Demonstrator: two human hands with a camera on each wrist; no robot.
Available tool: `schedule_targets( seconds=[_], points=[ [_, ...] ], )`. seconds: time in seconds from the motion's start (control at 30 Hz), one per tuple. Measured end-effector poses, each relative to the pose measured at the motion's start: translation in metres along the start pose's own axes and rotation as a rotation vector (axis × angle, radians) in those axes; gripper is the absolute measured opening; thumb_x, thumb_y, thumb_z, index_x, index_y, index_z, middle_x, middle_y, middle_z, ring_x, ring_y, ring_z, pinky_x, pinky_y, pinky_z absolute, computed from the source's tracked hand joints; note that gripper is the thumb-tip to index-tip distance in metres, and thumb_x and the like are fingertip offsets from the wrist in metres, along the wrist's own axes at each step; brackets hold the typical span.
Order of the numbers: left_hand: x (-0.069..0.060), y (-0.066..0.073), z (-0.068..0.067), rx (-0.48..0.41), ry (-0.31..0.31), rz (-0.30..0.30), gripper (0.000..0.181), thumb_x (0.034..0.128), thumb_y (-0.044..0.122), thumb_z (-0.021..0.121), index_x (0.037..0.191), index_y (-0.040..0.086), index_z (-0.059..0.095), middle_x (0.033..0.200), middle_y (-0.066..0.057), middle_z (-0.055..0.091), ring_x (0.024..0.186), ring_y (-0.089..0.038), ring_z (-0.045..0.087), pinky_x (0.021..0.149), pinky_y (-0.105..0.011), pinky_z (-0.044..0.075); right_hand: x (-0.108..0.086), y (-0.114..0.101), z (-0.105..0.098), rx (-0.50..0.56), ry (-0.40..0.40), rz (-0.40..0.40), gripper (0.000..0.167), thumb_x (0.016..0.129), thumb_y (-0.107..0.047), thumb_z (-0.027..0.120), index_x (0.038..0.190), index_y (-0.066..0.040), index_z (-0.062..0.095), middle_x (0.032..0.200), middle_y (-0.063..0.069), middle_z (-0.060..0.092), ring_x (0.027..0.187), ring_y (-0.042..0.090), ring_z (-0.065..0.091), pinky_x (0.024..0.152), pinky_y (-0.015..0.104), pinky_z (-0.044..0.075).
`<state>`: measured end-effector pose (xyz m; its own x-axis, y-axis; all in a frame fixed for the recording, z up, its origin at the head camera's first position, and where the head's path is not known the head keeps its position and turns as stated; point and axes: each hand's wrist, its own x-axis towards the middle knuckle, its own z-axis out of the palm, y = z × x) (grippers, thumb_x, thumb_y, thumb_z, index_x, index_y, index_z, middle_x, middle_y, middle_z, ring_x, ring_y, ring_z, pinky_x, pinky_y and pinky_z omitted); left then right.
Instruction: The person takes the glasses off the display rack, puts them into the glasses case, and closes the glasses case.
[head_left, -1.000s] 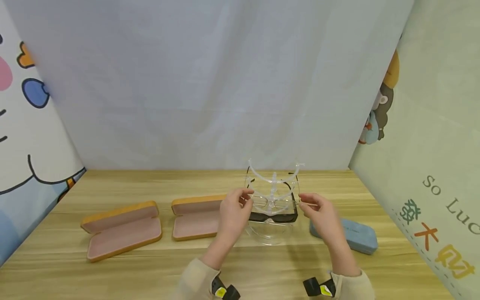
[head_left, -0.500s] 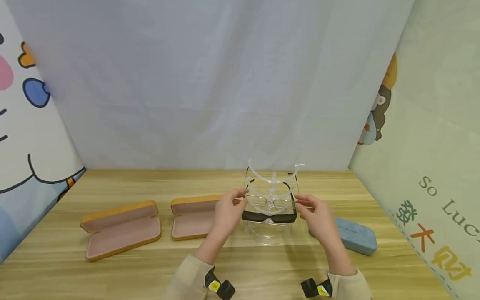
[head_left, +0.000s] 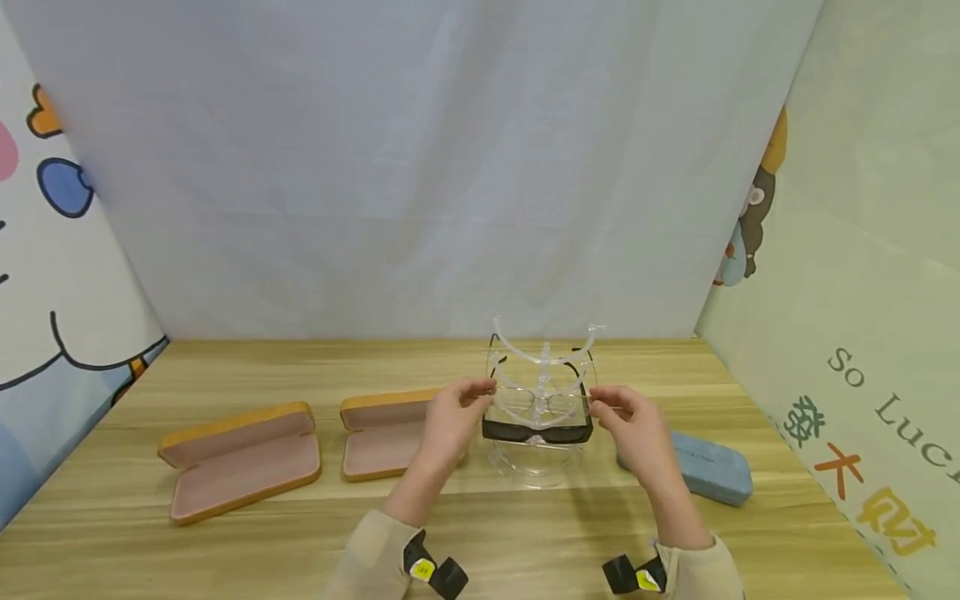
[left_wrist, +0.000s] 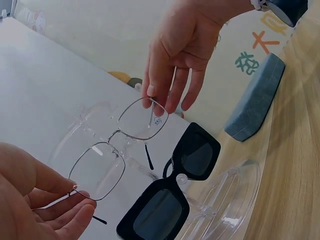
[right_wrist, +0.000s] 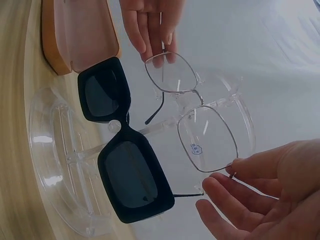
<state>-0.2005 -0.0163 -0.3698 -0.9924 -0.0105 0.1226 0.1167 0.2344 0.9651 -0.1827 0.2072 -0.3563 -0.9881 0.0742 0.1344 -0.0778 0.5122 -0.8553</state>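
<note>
Thin metal-rimmed glasses (left_wrist: 121, 134) are pinched at both ends, in front of a clear stand (head_left: 545, 375). The left hand (head_left: 448, 422) holds one hinge between thumb and fingers. At the other hinge the right hand (head_left: 636, 429) pinches the frame, as the right wrist view also shows with its right hand (right_wrist: 265, 192). Black sunglasses (head_left: 537, 433) rest on the stand just below the metal pair (right_wrist: 207, 137). Both temples of the metal glasses point back past the stand; whether the bridge touches the stand I cannot tell.
Two open orange cases with pink lining, one (head_left: 247, 467) at the far left and one (head_left: 382, 446) beside the left hand, lie on the wooden table (head_left: 300, 550). A closed blue case (head_left: 712, 468) lies behind the right forearm. A pale curtain (head_left: 412, 167) hangs behind.
Both hands have shifted slightly left with the metal glasses held between them. The view has turned a little, and the cases and sunglasses stay in place.
</note>
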Motion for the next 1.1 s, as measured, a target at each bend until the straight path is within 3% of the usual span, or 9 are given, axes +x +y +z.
schedule_targets(
  seconds=[0.37,0.67,0.77,0.93,1.1],
  points=[
    [-0.005,0.014,-0.01,-0.139,-0.02,-0.02,0.02,0.088,0.009,0.058,0.105,0.004,0.066,0.101,-0.008,0.066,0.088,-0.015,0.061,0.08,-0.029,0.051,-0.01,-0.013,-0.005,-0.042,0.055,-0.034,0.025,0.091,-0.021,0.056,0.11,-0.007,0.064,0.107,0.01,0.065,0.094,0.018,0.058,0.079,0.027,0.046],
    [-0.011,0.027,-0.017,-0.141,-0.016,0.017,0.018,0.0878,0.015,0.06,0.104,0.01,0.066,0.099,-0.007,0.065,0.088,-0.015,0.059,0.079,-0.029,0.05,-0.019,-0.028,-0.011,0.014,0.088,-0.057,0.023,0.091,-0.016,0.056,0.109,-0.003,0.064,0.125,0.01,0.055,0.109,0.024,0.054,0.09,0.04,0.046],
    [-0.014,0.033,-0.02,-0.148,-0.005,0.038,0.018,0.0877,0.016,0.061,0.104,0.012,0.066,0.098,-0.008,0.065,0.086,-0.014,0.059,0.078,-0.028,0.05,-0.022,-0.033,-0.013,0.032,0.096,-0.069,0.024,0.091,-0.017,0.057,0.108,-0.003,0.064,0.127,0.007,0.053,0.11,0.021,0.053,0.088,0.03,0.048],
    [-0.02,0.042,-0.025,-0.144,0.011,0.121,0.019,0.0877,0.016,0.061,0.105,0.01,0.066,0.095,-0.006,0.066,0.085,-0.014,0.059,0.076,-0.027,0.05,-0.029,-0.043,-0.018,0.047,0.134,-0.132,0.024,0.09,-0.019,0.057,0.107,-0.003,0.065,0.125,0.004,0.055,0.104,0.008,0.053,0.079,0.01,0.044],
    [-0.025,0.049,-0.029,-0.104,0.045,0.171,0.016,0.0865,0.017,0.062,0.101,0.014,0.069,0.097,-0.003,0.065,0.086,-0.014,0.057,0.078,-0.029,0.048,-0.037,-0.051,-0.022,0.086,0.164,-0.198,0.025,0.091,-0.018,0.057,0.107,-0.001,0.064,0.122,0.004,0.056,0.097,-0.004,0.052,0.079,0.008,0.044]
  ],
)
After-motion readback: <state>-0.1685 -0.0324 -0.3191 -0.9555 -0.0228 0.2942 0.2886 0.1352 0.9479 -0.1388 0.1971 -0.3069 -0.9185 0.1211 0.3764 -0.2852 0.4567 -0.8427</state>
